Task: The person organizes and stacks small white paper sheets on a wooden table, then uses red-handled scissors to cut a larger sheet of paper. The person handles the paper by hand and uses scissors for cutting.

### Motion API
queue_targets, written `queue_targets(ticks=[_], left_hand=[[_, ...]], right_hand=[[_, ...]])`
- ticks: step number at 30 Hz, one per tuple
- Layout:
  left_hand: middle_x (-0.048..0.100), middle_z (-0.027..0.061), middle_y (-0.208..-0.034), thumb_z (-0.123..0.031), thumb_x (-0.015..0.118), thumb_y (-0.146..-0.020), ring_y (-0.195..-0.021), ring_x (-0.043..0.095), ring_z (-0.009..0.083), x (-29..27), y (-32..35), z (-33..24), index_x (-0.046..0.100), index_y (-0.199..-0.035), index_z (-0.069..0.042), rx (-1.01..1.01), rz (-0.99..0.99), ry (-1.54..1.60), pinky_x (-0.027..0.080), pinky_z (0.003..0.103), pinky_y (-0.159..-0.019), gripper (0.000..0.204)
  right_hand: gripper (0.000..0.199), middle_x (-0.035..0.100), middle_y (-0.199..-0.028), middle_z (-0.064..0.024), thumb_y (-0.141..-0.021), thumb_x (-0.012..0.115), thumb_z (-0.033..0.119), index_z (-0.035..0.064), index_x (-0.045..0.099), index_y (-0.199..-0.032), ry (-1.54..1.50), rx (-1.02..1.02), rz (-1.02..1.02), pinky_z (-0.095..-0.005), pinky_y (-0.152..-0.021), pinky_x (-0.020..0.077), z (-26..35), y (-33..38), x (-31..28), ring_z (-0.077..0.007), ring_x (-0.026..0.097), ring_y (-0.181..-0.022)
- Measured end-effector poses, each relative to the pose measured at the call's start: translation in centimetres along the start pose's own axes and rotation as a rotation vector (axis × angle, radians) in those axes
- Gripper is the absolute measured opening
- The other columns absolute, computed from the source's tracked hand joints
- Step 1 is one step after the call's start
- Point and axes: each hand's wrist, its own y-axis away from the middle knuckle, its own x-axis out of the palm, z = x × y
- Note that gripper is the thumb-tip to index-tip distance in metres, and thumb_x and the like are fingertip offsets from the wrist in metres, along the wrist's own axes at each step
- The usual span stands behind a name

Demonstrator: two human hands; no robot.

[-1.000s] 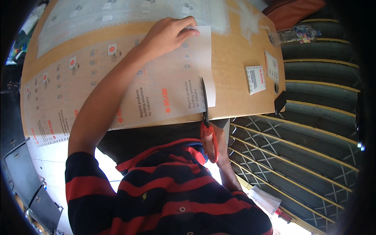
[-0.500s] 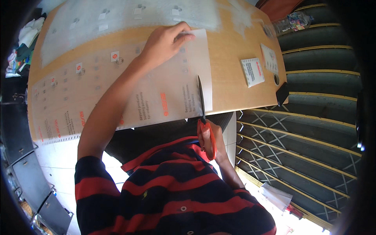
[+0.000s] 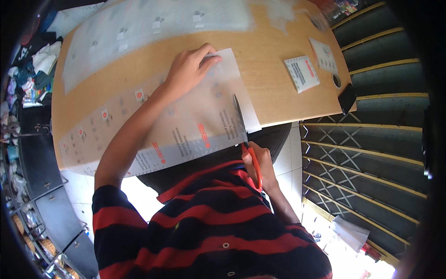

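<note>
My left hand [image 3: 191, 69] lies flat on a long translucent printed sheet [image 3: 186, 125], pressing its far end onto the wooden table [image 3: 269, 74]. At the table's near edge my right hand [image 3: 260, 162] grips red-handled scissors [image 3: 246, 139]. Their blades point away from me and sit in the sheet's right part, with a narrow strip of sheet to their right. The sheet carries small red and grey marks and hangs slightly over the table's edge.
A second long translucent sheet [image 3: 153, 28] lies across the far side of the table. A white card [image 3: 302, 73], another card [image 3: 325, 55], a small ring [image 3: 337, 81] and a dark object [image 3: 347, 98] lie at the right end. Metal folding grille [image 3: 371, 153] at right; cluttered shelves [image 3: 28, 83] at left.
The view has shifted slightly. My left hand stays pressed on the sheet and the scissors stay in the sheet's near edge, with the blades a bit further into it.
</note>
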Motion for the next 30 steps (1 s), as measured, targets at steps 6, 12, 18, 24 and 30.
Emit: queue_targets(ticks=[6,12,18,24,30], left_hand=[[0.066,0.0113,-0.076,-0.016,0.068,-0.091,-0.057,0.058,0.0192,0.5,0.0,0.7,0.06,-0.095,-0.002,-0.014,0.01,0.096,0.045,0.03,-0.055,0.017],[0.066,0.0096,-0.074,-0.016,0.068,-0.091,-0.057,0.057,0.019,0.1,-0.1,0.4,0.059,-0.094,-0.002,-0.011,0.017,0.153,0.044,0.03,-0.055,0.017],[0.061,0.0079,-0.069,-0.016,0.066,-0.092,-0.055,0.055,0.0166,0.3,-0.1,0.9,0.058,-0.092,-0.002,-0.046,0.024,0.242,0.043,0.03,-0.054,0.017],[0.059,0.0072,-0.066,-0.015,0.066,-0.093,-0.055,0.054,0.0133,0.1,-0.3,0.9,0.059,-0.09,-0.001,-0.087,0.026,0.299,0.043,0.028,-0.054,0.016],[0.059,0.0061,-0.065,-0.016,0.067,-0.092,-0.056,0.054,0.0116,0.4,-0.2,1.2,0.06,-0.09,-0.001,-0.105,0.022,0.336,0.043,0.028,-0.053,0.017]], right_hand=[[0.054,0.05,-0.056,-0.0183,-0.089,0.065,0.047,-0.0006,0.048,-0.071,0.05,-0.031,0.024,-0.0429,-0.049,0.0416,0.3,-0.1,-1.1,-0.0424,0.051,-0.053],[0.052,0.049,-0.056,-0.0178,-0.089,0.067,0.045,-0.001,0.048,-0.072,0.077,-0.009,0.045,-0.0411,-0.048,0.041,0.6,-0.2,-1.9,-0.0418,0.051,-0.051],[0.068,0.053,-0.058,-0.0161,-0.088,0.056,0.064,-0.0024,0.051,-0.073,0.007,0.054,0.114,-0.0432,-0.052,0.0433,1.4,-1.1,-2.5,-0.0382,0.057,-0.055],[0.088,0.045,-0.051,-0.0009,-0.079,0.041,0.086,-0.0008,0.049,-0.068,0.012,0.114,0.11,-0.0238,-0.038,0.0379,1.7,-2.4,-2.4,-0.0093,0.047,-0.041],[0.088,0.044,-0.049,0.0002,-0.077,0.045,0.086,-0.002,0.05,-0.069,0.029,0.116,0.011,-0.0239,-0.038,0.0344,2.1,-2.1,-1.8,-0.0079,0.045,-0.041]])
